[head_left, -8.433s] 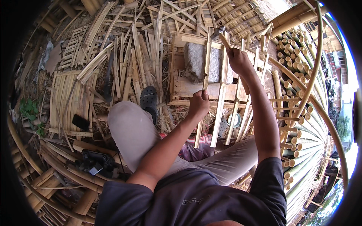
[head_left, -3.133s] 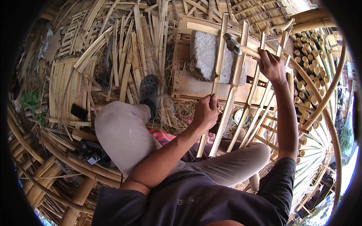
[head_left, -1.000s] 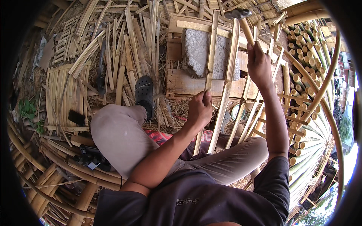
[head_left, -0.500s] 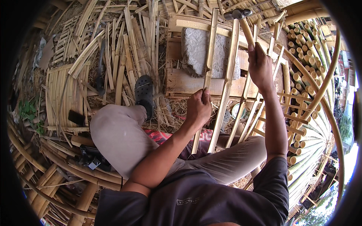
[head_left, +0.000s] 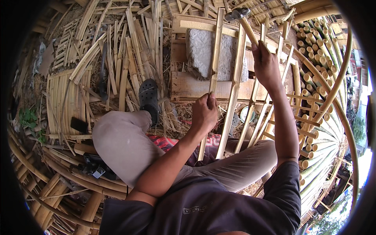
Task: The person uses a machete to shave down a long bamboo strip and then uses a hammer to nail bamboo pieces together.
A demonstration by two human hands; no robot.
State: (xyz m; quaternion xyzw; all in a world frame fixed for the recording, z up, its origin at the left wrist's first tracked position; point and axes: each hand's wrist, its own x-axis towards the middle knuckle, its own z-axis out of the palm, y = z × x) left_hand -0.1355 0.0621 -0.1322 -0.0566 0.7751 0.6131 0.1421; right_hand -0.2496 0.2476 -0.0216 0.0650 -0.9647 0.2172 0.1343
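Observation:
In my right hand (head_left: 267, 64) is a hammer (head_left: 247, 28), gripped by its wooden handle, its dark head above the far ends of the slats. My left hand (head_left: 205, 113) is closed around a split bamboo slat (head_left: 216, 51) that runs from my lap across a rough concrete block (head_left: 201, 55). A second bamboo slat (head_left: 234, 88) lies just right of it, and further slats slant off beneath my right forearm. The block rests on a low wooden platform (head_left: 188, 84).
Loose bamboo strips (head_left: 121, 62) cover the ground to the left, near my dark clog (head_left: 149, 94). A phone (head_left: 79, 125) lies on a bamboo slat panel (head_left: 58, 94). Cut bamboo poles (head_left: 313, 47) are stacked at the right, behind curved bamboo rails (head_left: 340, 86).
My right hand and the hammer have shifted slightly left and up. My left hand keeps its hold on the slat; the whole view has moved a little.

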